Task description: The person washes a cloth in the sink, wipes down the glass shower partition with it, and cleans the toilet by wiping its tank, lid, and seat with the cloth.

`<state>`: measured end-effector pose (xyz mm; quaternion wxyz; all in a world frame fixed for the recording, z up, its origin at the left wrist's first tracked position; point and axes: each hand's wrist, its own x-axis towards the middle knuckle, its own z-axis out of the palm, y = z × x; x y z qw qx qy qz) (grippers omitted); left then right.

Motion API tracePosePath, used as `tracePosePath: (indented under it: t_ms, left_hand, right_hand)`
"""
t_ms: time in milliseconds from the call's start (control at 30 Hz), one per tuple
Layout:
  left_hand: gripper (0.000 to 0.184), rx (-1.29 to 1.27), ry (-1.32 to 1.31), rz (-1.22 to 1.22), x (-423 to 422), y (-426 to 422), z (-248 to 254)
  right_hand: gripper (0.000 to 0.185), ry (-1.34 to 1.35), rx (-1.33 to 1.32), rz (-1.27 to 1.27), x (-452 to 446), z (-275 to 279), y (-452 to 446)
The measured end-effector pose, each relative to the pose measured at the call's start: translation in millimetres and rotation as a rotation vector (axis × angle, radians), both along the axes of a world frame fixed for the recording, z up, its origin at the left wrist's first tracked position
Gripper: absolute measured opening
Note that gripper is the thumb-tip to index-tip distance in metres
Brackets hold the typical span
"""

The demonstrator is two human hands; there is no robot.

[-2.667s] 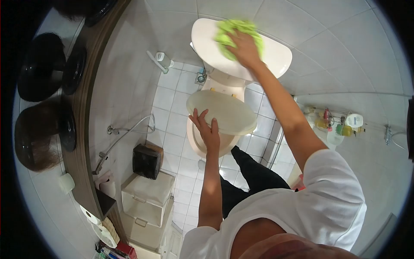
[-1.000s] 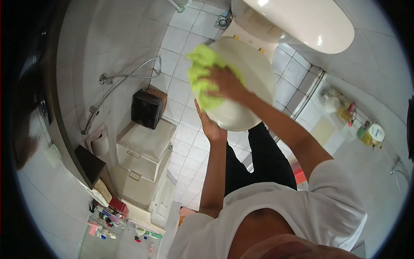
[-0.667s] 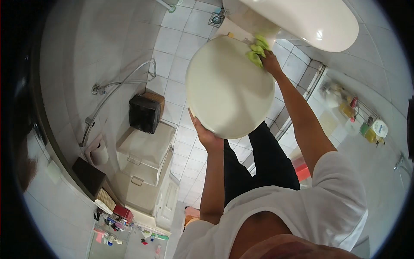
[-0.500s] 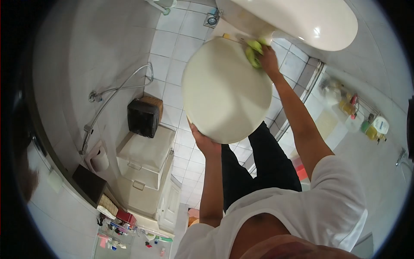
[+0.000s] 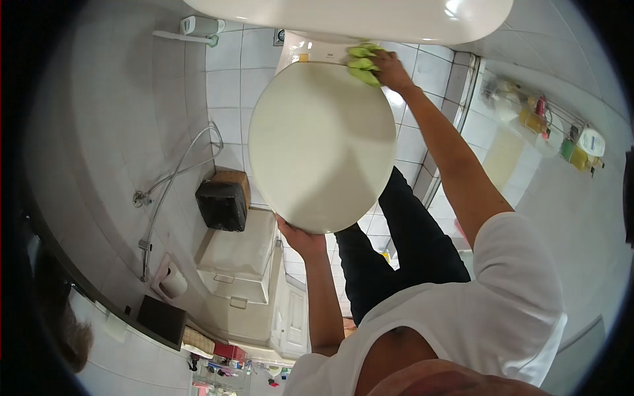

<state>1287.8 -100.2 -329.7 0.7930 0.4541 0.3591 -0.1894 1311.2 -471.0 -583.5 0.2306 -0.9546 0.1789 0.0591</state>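
A pale, oval toilet lid [image 5: 317, 138] fills the middle of the view. My left hand [image 5: 302, 239] grips its rounded front edge, the fingers partly hidden beneath it. At the lid's rear right corner, my right hand [image 5: 391, 71] is closed on a crumpled yellow-green cloth [image 5: 363, 65]. The cloth presses where the lid meets the ceramic toilet base [image 5: 327, 50]. How far the lid is raised, I cannot tell.
The white tank [image 5: 370, 16] stands behind the lid. To the left are a black-covered bin [image 5: 221, 206], a shower hose [image 5: 178, 171], a toilet brush [image 5: 191, 36] and a white cabinet [image 5: 238, 257]. Bottles [image 5: 574, 148] sit on a rack at right.
My right hand and the cloth have moved back along the lid's right edge to its rear corner. My left hand keeps its hold at the front. The whole view has turned slightly.
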Motion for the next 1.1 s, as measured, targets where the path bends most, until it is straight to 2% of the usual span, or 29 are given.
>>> tracePosePath:
  t_ms: [33,67,100,167,267,300,333,400,433,467,533,600,667,767,933,1033,1067,1100]
  left_hand:
    - [0.045,0.002,0.007,-0.005,0,2,-1]
    - [0.045,0.004,0.014,-0.01,-2,5,-6]
    - [0.045,0.008,0.023,-0.015,-2,7,-8]
    - [0.044,-0.02,0.016,-0.023,-1,7,-8]
    - [0.045,-0.038,0.011,-0.053,-3,9,-7]
    - [0.045,-0.042,0.006,-0.064,-3,8,-6]
    - [0.046,-0.031,-0.008,-0.062,-3,4,-3]
    - [0.047,-0.013,-0.045,-0.06,-1,-3,4]
    - [0.048,-0.002,-0.052,-0.057,-1,-4,3]
    - [0.049,0.008,-0.061,-0.057,-1,-2,1]
    - [0.049,-0.021,-0.086,-0.069,0,-3,5]
    - [0.049,-0.1,-0.117,-0.081,0,-7,12]
    - [0.05,-0.163,-0.096,-0.034,1,-8,14]
    - [0.049,-0.198,-0.043,-0.022,12,-17,27]
    - [0.043,-0.335,-0.14,-0.006,37,-34,38]
    - [0.042,-0.226,-0.19,-0.1,57,-55,61]
    - [0.055,-0.244,-0.216,-0.14,62,-54,57]
    - [0.055,-0.246,-0.233,-0.158,65,-57,59]
  right_hand:
    - [0.037,0.092,-0.023,-0.168,-13,0,-9]
    - [0.033,0.147,0.187,-0.411,-25,-5,-28]
    - [0.033,0.169,0.222,-0.574,-32,11,-41]
    - [0.035,-0.058,0.416,-0.658,-48,-3,-71]
    - [0.04,-0.114,0.627,-0.715,-21,8,-57]
    - [0.043,-0.018,0.724,-0.822,-7,37,-26]
    - [0.043,0.099,0.322,-0.487,-10,12,3]
    - [0.044,0.126,0.059,-0.224,-30,4,38]
    - [0.043,0.048,0.194,-0.301,-44,24,55]
    - [0.045,-0.02,0.233,-0.245,-66,26,59]
    - [0.044,0.091,0.396,-0.356,-91,99,75]
    - [0.047,0.014,0.267,-0.266,-130,129,103]
    - [0.05,-0.08,0.368,-0.297,-146,184,140]
    - [0.054,-0.109,0.51,-0.197,-148,268,178]
    - [0.06,-0.239,0.269,-0.093,-119,311,163]
    - [0.059,-0.308,0.136,-0.011,-99,325,143]
    - [0.058,-0.317,0.103,0.008,-95,326,136]
    - [0.057,-0.328,0.072,0.026,-90,327,130]
